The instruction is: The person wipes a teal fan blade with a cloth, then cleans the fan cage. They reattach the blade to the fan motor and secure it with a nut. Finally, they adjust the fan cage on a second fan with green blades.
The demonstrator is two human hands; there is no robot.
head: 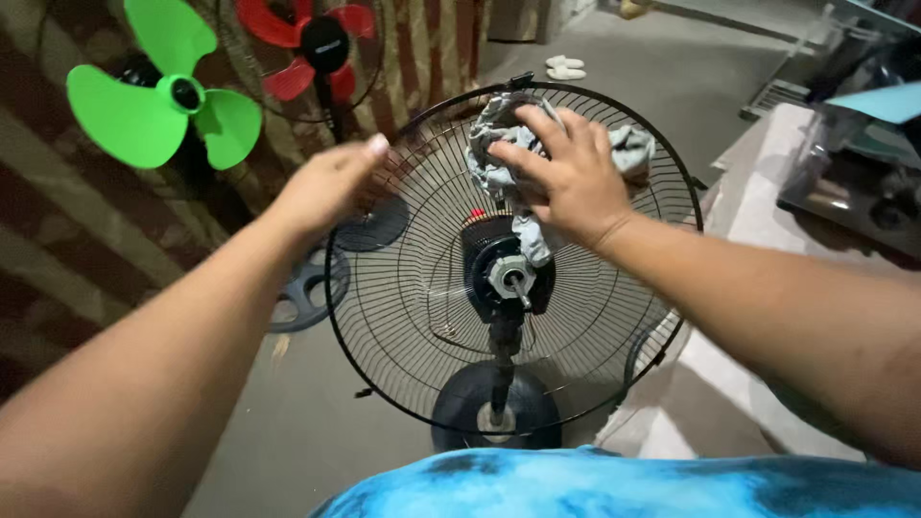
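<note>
In the head view, the only label-like marks are a small red patch (477, 212) on the black motor housing (499, 269) at the middle of the fan guard, and a dark round cap on the hub of the red fan; its print is too small to make out.

The right hand (566, 173) lies flat, fingers spread, pressing a grey rag (499, 129) against the upper part of the black wire fan guard (422, 317); the rag hangs down towards the motor shaft (516, 281). The fingers rest on the cloth rather than curl round it. The left hand (331, 182) reaches in from the near left to the guard's upper left rim, fingers together and stretched forward; whether it grips the wire I cannot tell, as the hand is blurred.

The guard stands upright on a pole over a round black base (470, 398) on the grey floor. Far left stands a fan with bare green blades (144, 105), and behind it one with red blades (307, 43). A dark round fan base (302, 288) lies on the floor left of the guard. A pair of pale slippers (564, 67) sits far back, and cluttered pale sheets lie to the right. A blue shirt (614, 484) fills the near edge.
</note>
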